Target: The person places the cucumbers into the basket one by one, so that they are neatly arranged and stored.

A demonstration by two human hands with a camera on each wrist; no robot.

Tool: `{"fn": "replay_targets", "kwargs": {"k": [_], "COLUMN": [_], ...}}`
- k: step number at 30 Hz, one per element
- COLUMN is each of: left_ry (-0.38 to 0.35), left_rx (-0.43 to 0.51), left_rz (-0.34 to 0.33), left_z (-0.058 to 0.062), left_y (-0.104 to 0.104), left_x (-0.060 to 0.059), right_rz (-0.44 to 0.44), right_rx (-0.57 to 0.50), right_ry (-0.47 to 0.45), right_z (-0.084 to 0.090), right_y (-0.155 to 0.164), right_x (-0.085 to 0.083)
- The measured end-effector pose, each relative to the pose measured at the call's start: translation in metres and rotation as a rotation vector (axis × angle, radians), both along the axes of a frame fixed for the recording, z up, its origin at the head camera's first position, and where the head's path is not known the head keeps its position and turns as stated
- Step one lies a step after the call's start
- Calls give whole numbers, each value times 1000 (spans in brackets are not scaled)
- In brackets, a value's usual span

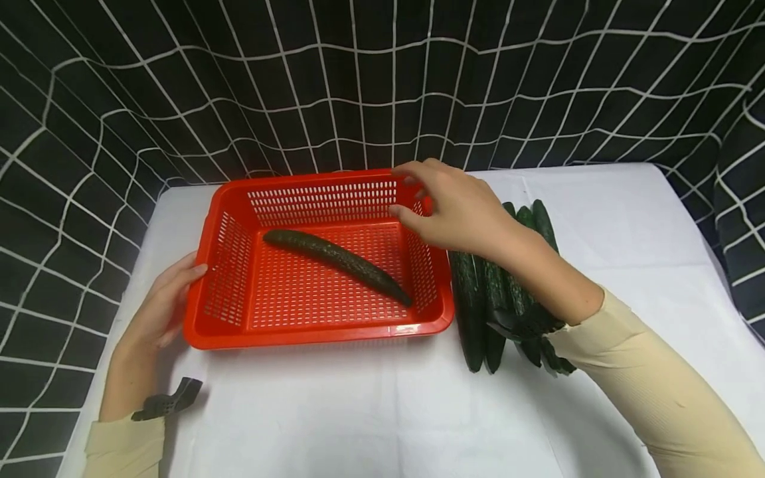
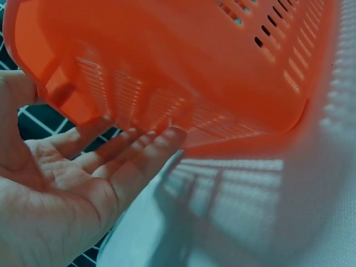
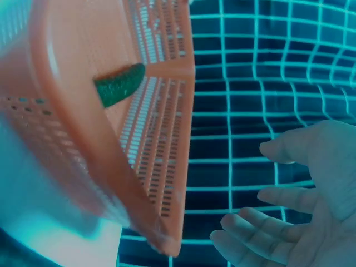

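We see one cucumber [image 1: 337,264] lying diagonally in the basket [image 1: 317,332], below our right hand [image 1: 457,211] with released fingers; our left hand's [image 1: 160,307] relaxed fingers touch its side; our arm hides part of the cucumber pile [image 1: 478,299].

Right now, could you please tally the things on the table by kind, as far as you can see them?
Red basket: 1
Cucumber in the basket: 1
Cucumbers piled beside the basket: at least 4; the right arm hides part of the pile
Total: at least 6
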State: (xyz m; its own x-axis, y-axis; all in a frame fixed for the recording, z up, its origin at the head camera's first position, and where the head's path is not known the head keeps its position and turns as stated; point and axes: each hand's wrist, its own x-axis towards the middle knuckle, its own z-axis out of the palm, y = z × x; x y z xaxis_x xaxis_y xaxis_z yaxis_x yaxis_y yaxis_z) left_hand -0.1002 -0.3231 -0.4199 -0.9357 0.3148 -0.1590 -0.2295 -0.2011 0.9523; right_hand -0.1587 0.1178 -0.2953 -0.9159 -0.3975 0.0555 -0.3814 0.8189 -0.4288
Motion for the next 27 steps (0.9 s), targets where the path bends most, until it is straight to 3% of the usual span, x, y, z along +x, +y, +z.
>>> {"fn": "replay_targets", "kwargs": {"k": [6,11,20,27], "left_ry": [16,20,11,3], "left_rx": [-5,-21,-83,-51], "left_rz": [0,-7,6,3], "left_z": [1,1,1,1], "left_y": [-2,-2,0,0], "left_x": [2,-1,0,-2], "right_rz": [-39,-84,-164,-218], "right_rx": [-48,-100,-201,-194], "right_ry": [2,-19,-77,-73], "right_z": [-2,-8,-26,-44], "right_y": [18,37,87,114], "right_x": [1,11,21,30]}}
